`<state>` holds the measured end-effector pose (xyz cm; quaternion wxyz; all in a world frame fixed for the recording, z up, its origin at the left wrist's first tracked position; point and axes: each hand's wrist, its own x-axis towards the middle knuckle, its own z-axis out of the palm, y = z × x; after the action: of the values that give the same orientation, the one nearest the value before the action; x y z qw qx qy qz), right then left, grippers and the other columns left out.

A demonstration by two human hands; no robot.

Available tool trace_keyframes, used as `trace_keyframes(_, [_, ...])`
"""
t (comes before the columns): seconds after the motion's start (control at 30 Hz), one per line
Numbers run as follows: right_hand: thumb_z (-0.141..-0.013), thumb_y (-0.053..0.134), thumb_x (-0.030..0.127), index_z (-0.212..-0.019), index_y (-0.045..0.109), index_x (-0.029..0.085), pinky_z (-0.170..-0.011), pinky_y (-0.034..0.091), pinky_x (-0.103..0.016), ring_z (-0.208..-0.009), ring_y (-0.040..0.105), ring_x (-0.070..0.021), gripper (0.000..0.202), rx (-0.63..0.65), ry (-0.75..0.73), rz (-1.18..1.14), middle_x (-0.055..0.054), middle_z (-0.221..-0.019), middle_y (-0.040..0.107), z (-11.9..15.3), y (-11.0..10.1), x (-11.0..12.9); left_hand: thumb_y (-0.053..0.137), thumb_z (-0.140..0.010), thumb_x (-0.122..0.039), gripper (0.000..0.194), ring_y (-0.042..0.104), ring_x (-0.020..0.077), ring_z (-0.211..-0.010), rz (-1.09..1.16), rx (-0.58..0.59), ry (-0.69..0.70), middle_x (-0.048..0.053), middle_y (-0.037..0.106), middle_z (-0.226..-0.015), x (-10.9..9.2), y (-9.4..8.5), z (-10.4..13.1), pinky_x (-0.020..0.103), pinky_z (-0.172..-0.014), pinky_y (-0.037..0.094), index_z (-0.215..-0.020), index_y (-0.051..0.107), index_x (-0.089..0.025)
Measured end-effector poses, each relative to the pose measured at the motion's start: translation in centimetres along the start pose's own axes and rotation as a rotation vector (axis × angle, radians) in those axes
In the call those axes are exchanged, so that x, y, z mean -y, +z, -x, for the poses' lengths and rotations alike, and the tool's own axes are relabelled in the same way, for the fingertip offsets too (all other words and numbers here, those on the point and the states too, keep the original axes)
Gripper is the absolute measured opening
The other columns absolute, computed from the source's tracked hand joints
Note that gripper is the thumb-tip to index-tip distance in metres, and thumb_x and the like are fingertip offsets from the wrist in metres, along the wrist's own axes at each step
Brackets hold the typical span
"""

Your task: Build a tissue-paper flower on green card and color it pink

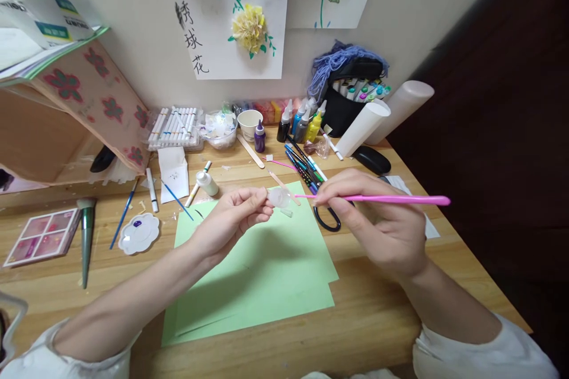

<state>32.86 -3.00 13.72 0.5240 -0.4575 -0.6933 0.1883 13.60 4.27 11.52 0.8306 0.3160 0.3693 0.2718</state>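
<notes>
Between thumb and fingers, my left hand [242, 213] pinches a small translucent whitish disc [279, 198] above the green paper [249, 272]. My right hand [377, 222] is closed round a thin pink tool [395, 199] with a rounded end, like a fine brush or a crochet hook. Its narrow tip points left and reaches close to the disc; whether they touch I cannot tell. A small clear greenish piece [286, 212] shows just under the disc. Black scissor handles [326, 219] lie partly behind my right hand.
A white flower-shaped palette [138, 234] with purple paint, a white bottle [207, 183] and a large brush [86, 243] are on the left. Paint bottles [301, 127], a paper cup [250, 125] and pens [304, 166] stand or lie at the back. Two white rolls [364, 127] lean at right.
</notes>
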Motion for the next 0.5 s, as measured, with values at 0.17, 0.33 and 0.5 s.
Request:
trace_keyframes(0.17, [-0.088,0.053,0.021,-0.087,0.066,0.019,-0.068,0.053,-0.027,-0.076,0.063,-0.0151,0.013,0.005,0.177,-0.150,-0.004,-0.083,0.067,0.1,0.7,-1.0,0.077,-0.067,-0.032,0.023,0.055,0.0046,-0.055,-0.082,-0.011,0.035,0.000,0.063,-0.063,0.5,-0.7,0.8,0.011,-0.054,0.046,-0.066,0.065,-0.012])
trace_keyframes(0.33, [-0.088,0.053,0.031,-0.085,0.067,0.015,-0.068,0.053,-0.026,-0.073,0.064,-0.0137,0.021,-0.008,0.420,-0.297,-0.004,-0.080,0.068,-0.1,1.8,-4.7,0.068,-0.076,-0.037,0.025,0.061,0.0111,-0.072,-0.275,-0.059,0.050,0.004,0.066,-0.075,2.3,-2.3,2.1,0.020,-0.070,0.049,-0.071,0.062,-0.013])
trace_keyframes(0.5, [-0.087,0.053,0.040,-0.086,0.067,0.013,-0.070,0.053,-0.027,-0.073,0.064,-0.0146,0.031,0.047,0.533,-0.327,-0.007,-0.081,0.069,0.0,3.2,-7.3,0.065,-0.079,-0.039,0.027,0.060,0.0119,-0.078,-0.256,-0.123,0.031,0.004,0.065,-0.080,3.6,-3.6,2.5,0.024,-0.078,0.049,-0.073,0.058,-0.014])
